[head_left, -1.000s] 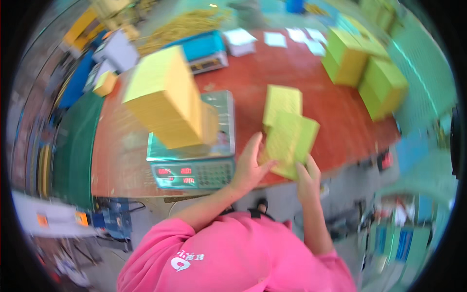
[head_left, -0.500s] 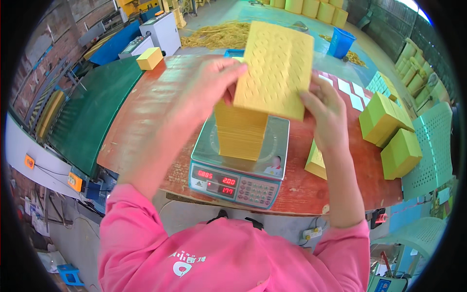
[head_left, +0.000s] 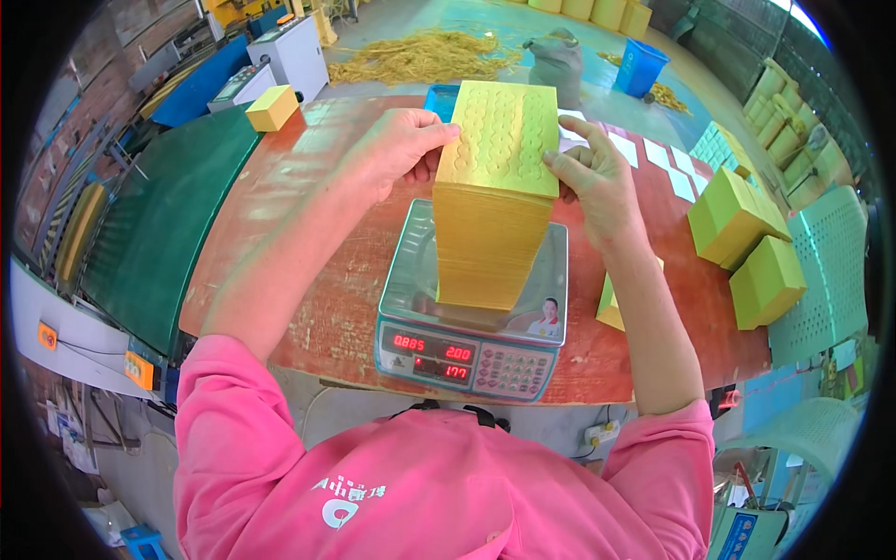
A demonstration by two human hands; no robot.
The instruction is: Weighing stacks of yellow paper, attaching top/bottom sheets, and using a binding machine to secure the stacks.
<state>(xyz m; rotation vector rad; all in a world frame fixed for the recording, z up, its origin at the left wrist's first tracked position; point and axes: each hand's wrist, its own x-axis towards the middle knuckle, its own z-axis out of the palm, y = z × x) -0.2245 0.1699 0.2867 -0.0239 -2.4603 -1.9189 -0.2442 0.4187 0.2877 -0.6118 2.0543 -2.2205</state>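
Observation:
A tall stack of yellow paper (head_left: 493,247) stands upright on the metal pan of a digital scale (head_left: 397,280); red digits glow on its front panel. Rows of curved cuts mark the top sheets (head_left: 504,131). At the stack's upper left edge, my left hand (head_left: 411,145) pinches the paper with its thumb, the other fingers curled beneath. Across from it, my right hand (head_left: 597,173) grips the right edge by the thumb, its index finger lifted away. The fingertips behind the paper are partly hidden.
The scale sits on a worn red table (head_left: 308,233). Yellow paper blocks (head_left: 733,219) stand at the right, with another partly behind my right forearm. White sheets (head_left: 667,168) lie beyond. A green conveyor belt (head_left: 159,215) bearing a small yellow block (head_left: 273,109) flanks the left.
The yellow sheets that my hands held raised and tilted above the stack now lie level on top of it. Both hands have come to the stack's upper edges; the displayed digits look unchanged.

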